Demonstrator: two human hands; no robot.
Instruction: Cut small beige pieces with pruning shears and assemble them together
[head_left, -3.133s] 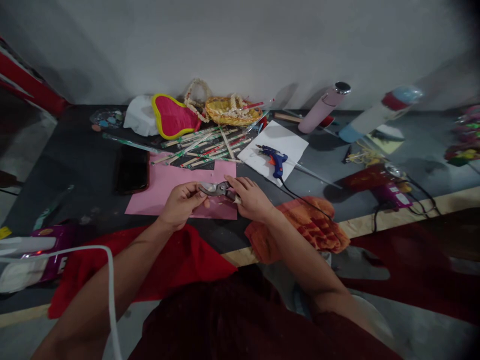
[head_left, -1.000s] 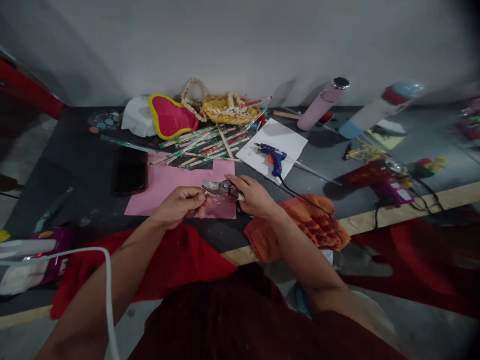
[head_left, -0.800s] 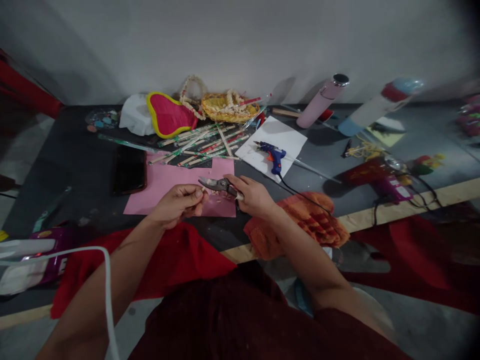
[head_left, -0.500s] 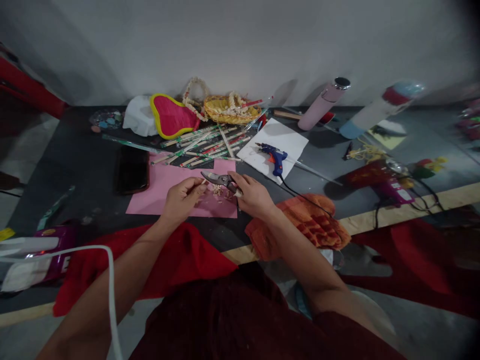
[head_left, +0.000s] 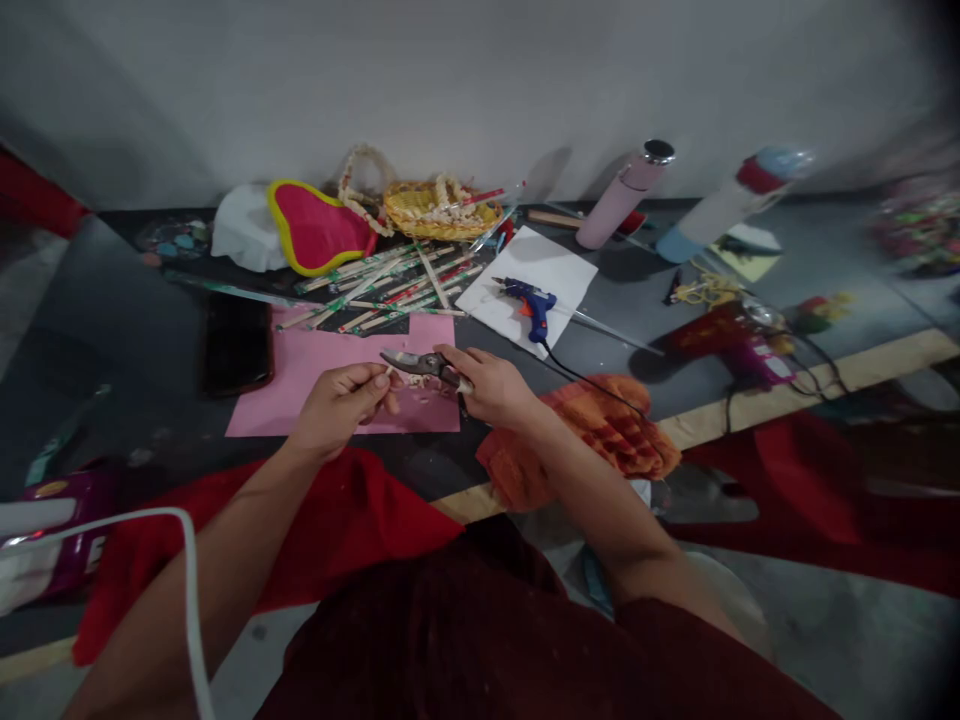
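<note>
My right hand [head_left: 491,385] is wrapped round the handles of metal pruning shears [head_left: 420,364], whose blades point left. My left hand [head_left: 341,405] pinches a thin pale stick [head_left: 389,371] close to the blade tips. Under both hands lies a pink sheet [head_left: 259,410] with small cut pale bits [head_left: 418,382] scattered on it. Behind the sheet is a loose pile of wrapped chopsticks [head_left: 390,290]. A blue glue gun [head_left: 536,306] rests on a white sheet [head_left: 559,262] to the right of the pile.
A dark phone [head_left: 238,345] lies left. Along the back stand a yellow-rimmed red shape [head_left: 319,228], a yellow basket [head_left: 442,212], a pink flask [head_left: 625,195] and another bottle [head_left: 727,205]. An orange cloth [head_left: 607,425] lies at the front edge, under the glue gun's cable.
The view has shifted, so the table items appear further left. My left hand has turned a little, with its fingers now lower beside the blades. The shears remain in my right hand.
</note>
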